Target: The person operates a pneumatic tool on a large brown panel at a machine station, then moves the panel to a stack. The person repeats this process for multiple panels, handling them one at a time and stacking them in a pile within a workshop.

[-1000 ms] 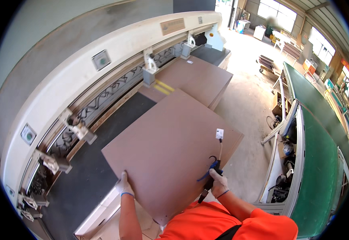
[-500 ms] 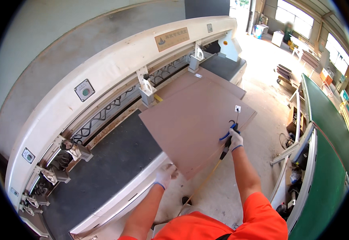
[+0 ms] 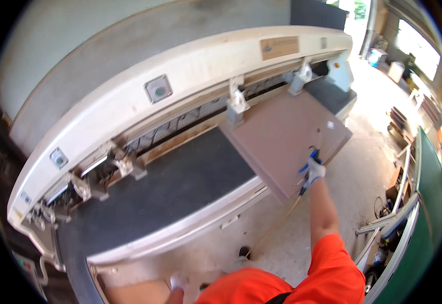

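My gloved right hand (image 3: 315,171) is closed round a blue-and-black air blow gun (image 3: 312,161), its thin nozzle pointing away over a brown panel (image 3: 286,137). A yellowish hose (image 3: 274,230) hangs from the gun towards the floor. The panel lies on the dark bed (image 3: 180,187) of a long cream machine, its near corner overhanging the front edge. A small white label (image 3: 330,124) sits on its right part. Down at the lower edge is my gloved left hand (image 3: 179,281), near a brown board (image 3: 140,293); its fingers are blurred.
The cream machine beam (image 3: 210,66) spans the far side, with several clamps, one of them a clamp (image 3: 235,114) at the panel's left corner. To the right stand a green panel (image 3: 431,202) and a metal frame (image 3: 388,220) with clutter below. The concrete floor (image 3: 347,202) lies between.
My left hand has left the panel's near corner and dropped to the lower edge. The upper panel now sits closer to the clamps, no longer staggered. The view has turned left.
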### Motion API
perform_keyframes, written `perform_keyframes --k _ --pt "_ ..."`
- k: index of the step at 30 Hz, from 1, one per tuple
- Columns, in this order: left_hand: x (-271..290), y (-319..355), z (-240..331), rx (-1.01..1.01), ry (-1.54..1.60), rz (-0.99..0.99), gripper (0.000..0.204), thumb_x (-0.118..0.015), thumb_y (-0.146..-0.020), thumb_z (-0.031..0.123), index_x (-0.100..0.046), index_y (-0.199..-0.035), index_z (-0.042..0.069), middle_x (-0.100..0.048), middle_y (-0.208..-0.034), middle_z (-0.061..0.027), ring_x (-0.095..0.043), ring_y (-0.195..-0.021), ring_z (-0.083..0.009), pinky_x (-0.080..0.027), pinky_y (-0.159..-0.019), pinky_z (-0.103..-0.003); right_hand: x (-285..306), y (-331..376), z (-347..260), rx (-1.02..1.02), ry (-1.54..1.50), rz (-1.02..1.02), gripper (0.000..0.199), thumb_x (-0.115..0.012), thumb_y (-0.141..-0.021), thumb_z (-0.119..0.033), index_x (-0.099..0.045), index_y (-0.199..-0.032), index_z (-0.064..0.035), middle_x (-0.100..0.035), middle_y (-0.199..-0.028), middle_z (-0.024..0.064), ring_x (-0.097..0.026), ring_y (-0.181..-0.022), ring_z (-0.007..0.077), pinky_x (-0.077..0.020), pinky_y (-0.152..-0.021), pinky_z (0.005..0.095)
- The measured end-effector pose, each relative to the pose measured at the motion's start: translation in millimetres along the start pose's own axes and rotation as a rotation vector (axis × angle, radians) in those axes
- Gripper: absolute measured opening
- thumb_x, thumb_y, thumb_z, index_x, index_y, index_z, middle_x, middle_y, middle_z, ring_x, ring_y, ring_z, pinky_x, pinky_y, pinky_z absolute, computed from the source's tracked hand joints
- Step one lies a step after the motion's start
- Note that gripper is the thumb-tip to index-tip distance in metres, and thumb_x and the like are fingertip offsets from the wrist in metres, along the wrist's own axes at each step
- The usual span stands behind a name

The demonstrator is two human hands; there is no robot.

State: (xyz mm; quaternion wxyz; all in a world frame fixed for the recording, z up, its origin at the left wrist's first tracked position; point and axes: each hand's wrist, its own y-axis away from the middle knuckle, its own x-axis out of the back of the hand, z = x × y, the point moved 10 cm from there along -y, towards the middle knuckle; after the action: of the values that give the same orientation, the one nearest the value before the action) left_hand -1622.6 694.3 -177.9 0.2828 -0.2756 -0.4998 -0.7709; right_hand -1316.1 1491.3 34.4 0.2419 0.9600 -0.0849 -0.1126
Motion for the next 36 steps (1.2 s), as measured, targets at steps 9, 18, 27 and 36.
perform_keyframes --k 9,18,27,36 --pt "-27 111 -148 0.572 1.369 -0.004 0.029 -0.061 -0.101 0.031 -0.062 -0.080 0.010 -0.064 -0.074 -0.0103 -0.062 -0.063 -0.0232 -0.047 -0.053 -0.042 21 214 152 -0.092 -0.136 -0.192 0.023 -0.087 -0.083 -0.017 -0.068 -0.090 -0.0064 -0.063 -0.070 0.0048 -0.054 -0.048 0.0160 -0.0384 -0.041 0.0325" --pt "31 138 -354 0.599 1.742 0.246 0.024 -0.063 -0.101 0.029 -0.066 -0.088 0.008 -0.065 -0.076 -0.0089 -0.064 -0.067 -0.0270 -0.051 -0.062 -0.045 -119 578 301 -0.197 0.468 -1.203 0.017 -0.081 -0.087 -0.018 -0.070 -0.093 -0.0063 -0.070 -0.079 0.0032 -0.061 -0.062 0.0105 -0.0461 -0.052 0.0257" --pt "224 215 -514 -0.735 2.296 0.502 0.017 -0.044 -0.108 0.024 -0.056 -0.103 0.013 -0.058 -0.097 -0.0040 -0.056 -0.089 -0.0207 -0.049 -0.081 -0.035 -95 941 472 0.603 1.616 -2.679 0.045 -0.070 -0.088 -0.053 -0.071 -0.106 -0.0115 -0.074 -0.096 0.0153 -0.071 -0.087 0.0329 -0.0529 -0.080 0.0427" --pt "141 539 -623 0.441 2.220 1.746 0.023 -0.055 -0.105 0.019 -0.052 -0.083 0.013 -0.049 -0.070 0.0008 -0.049 -0.059 -0.0130 -0.036 -0.050 -0.028 -183 1031 577 -0.358 1.258 -2.430 0.009 -0.071 -0.091 -0.006 -0.068 -0.099 -0.0020 -0.072 -0.081 0.0084 -0.069 -0.072 0.0172 -0.0591 -0.068 0.0338"
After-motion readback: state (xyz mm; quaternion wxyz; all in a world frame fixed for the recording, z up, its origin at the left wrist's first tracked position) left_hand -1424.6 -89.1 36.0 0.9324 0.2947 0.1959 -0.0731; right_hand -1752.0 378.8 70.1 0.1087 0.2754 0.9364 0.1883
